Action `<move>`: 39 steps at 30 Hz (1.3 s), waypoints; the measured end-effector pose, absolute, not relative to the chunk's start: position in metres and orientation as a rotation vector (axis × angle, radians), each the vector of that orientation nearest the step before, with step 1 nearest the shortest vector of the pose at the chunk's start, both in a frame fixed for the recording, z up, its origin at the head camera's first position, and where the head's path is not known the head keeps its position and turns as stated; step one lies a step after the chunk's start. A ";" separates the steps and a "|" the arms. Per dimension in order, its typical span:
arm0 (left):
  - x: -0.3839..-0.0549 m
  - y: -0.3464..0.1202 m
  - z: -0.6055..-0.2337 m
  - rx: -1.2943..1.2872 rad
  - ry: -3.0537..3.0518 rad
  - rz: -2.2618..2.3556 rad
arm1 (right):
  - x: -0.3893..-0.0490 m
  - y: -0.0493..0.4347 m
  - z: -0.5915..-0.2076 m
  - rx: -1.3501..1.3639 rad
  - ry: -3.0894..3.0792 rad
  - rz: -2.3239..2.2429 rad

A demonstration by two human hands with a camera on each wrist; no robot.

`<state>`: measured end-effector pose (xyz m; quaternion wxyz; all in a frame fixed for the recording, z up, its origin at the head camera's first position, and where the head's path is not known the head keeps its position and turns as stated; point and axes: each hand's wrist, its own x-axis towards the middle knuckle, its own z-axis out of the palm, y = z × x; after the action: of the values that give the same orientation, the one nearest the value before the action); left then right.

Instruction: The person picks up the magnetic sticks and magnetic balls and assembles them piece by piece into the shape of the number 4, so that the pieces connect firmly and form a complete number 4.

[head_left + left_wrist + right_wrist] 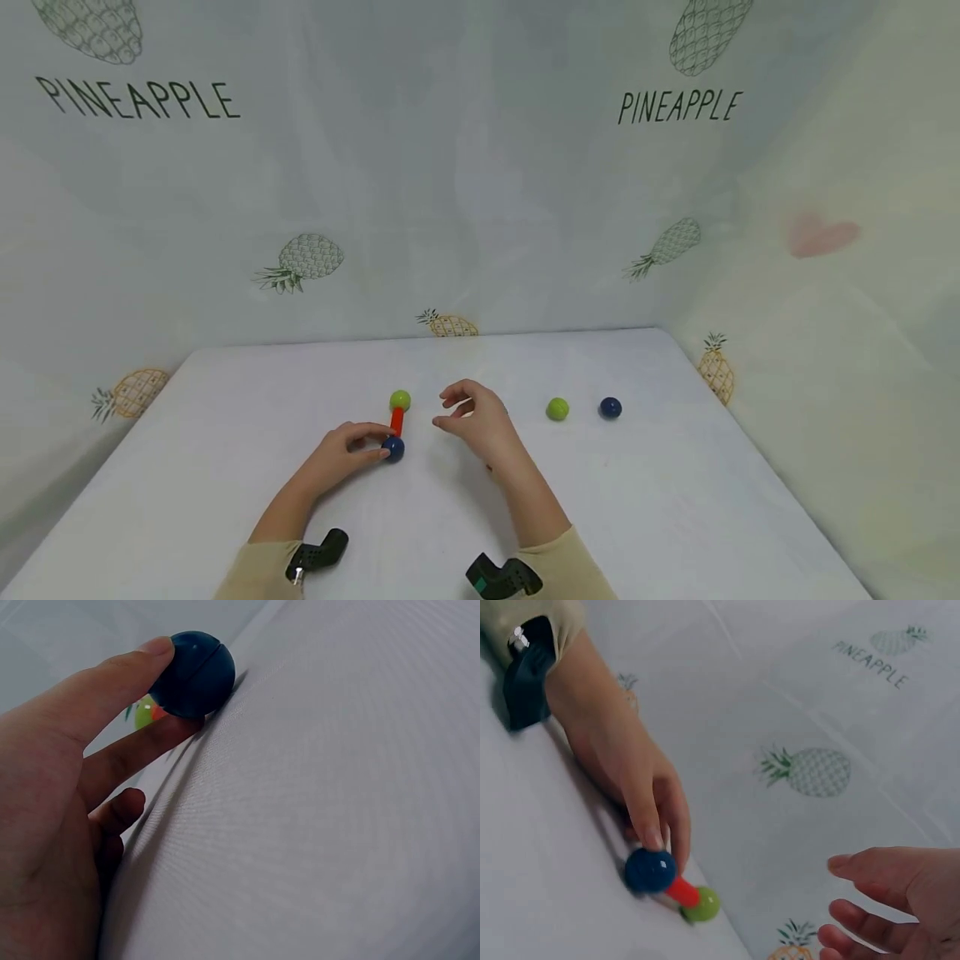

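Observation:
My left hand (348,448) pinches a dark blue ball (393,450) between thumb and forefinger on the white table. From that ball a short red stick (397,422) runs to a light green ball (400,401) farther back, the three in one line. The left wrist view shows a groove across the blue ball (196,673) under the thumb. To the right of the stick, my right hand (476,417) hovers over the table with bent, parted fingers and nothing between them. In the right wrist view, its thumb and fingertips (900,889) are apart.
On the right of the table lie a second green ball (557,409) and a second dark blue ball (611,407). A small bit of red peeks out beside my right wrist, mostly hidden. A pineapple-print cloth (480,183) hangs behind the table (660,500).

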<state>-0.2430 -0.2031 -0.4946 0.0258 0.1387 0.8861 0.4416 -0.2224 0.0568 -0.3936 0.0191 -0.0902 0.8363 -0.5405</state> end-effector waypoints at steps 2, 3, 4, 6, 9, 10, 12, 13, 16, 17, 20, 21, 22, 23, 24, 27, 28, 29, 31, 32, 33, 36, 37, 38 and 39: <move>-0.241 -0.204 -0.496 0.418 2.744 1.360 | -0.220 0.065 -0.398 -0.309 2.608 -1.627; -0.240 -0.204 -0.496 0.413 2.745 1.360 | -0.219 0.069 -0.399 -0.326 2.617 -1.603; -0.239 -0.204 -0.496 0.417 2.745 1.362 | -0.219 0.073 -0.401 -0.345 2.624 -1.581; -0.239 -0.205 -0.496 0.429 2.749 1.367 | -0.218 0.080 -0.403 -0.364 2.629 -1.547; -0.240 -0.206 -0.495 0.426 2.757 1.371 | -0.217 0.088 -0.405 -0.388 2.630 -1.517; -0.240 -0.206 -0.495 0.425 2.756 1.371 | -0.216 0.091 -0.405 -0.392 2.629 -1.508; -0.241 -0.207 -0.496 0.419 2.753 1.367 | -0.215 0.096 -0.406 -0.394 2.629 -1.486; -0.241 -0.206 -0.496 0.416 2.750 1.365 | -0.214 0.099 -0.406 -0.396 2.631 -1.475; -0.241 -0.205 -0.496 0.415 2.748 1.363 | -0.212 0.108 -0.407 -0.385 2.634 -1.449; -0.242 -0.205 -0.496 0.415 2.748 1.364 | -0.211 0.111 -0.407 -0.377 2.636 -1.441; -0.242 -0.204 -0.495 0.420 2.753 1.364 | -0.209 0.119 -0.408 -0.367 2.639 -1.430; -0.242 -0.204 -0.495 0.420 2.752 1.367 | -0.209 0.121 -0.409 -0.368 2.638 -1.429; -0.242 -0.204 -0.495 0.417 2.752 1.367 | -0.208 0.123 -0.410 -0.368 2.639 -1.425; -0.242 -0.204 -0.494 0.415 2.751 1.369 | -0.208 0.125 -0.410 -0.367 2.643 -1.420; -0.242 -0.204 -0.494 0.417 2.751 1.368 | -0.208 0.126 -0.411 -0.366 2.647 -1.414; -0.241 -0.204 -0.493 0.422 2.745 1.368 | -0.209 0.128 -0.414 -0.358 2.655 -1.394; -0.241 -0.205 -0.493 0.427 2.748 1.364 | -0.210 0.128 -0.415 -0.354 2.658 -1.386; -0.241 -0.205 -0.493 0.430 2.752 1.360 | -0.211 0.129 -0.416 -0.348 2.659 -1.378; -0.241 -0.206 -0.493 0.428 2.760 1.352 | -0.212 0.130 -0.417 -0.329 2.662 -1.362; -0.241 -0.206 -0.494 0.425 2.762 1.350 | -0.213 0.131 -0.418 -0.313 2.663 -1.354; -0.242 -0.207 -0.494 0.426 2.765 1.345 | -0.214 0.132 -0.419 -0.297 2.664 -1.344; -0.243 -0.206 -0.495 0.432 2.758 1.355 | -0.216 0.136 -0.422 -0.252 2.658 -1.318; -0.244 -0.206 -0.496 0.437 2.757 1.358 | -0.217 0.138 -0.424 -0.244 2.652 -1.314; -0.244 -0.206 -0.496 0.441 2.752 1.362 | -0.217 0.139 -0.425 -0.239 2.644 -1.309; -0.244 -0.205 -0.495 0.445 2.748 1.366 | -0.217 0.140 -0.426 -0.238 2.640 -1.303</move>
<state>-0.2439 -0.2054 -0.4952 0.0206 0.1436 0.8860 0.4404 -0.2172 0.1398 -0.4262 0.0938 -0.0802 0.8900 -0.4390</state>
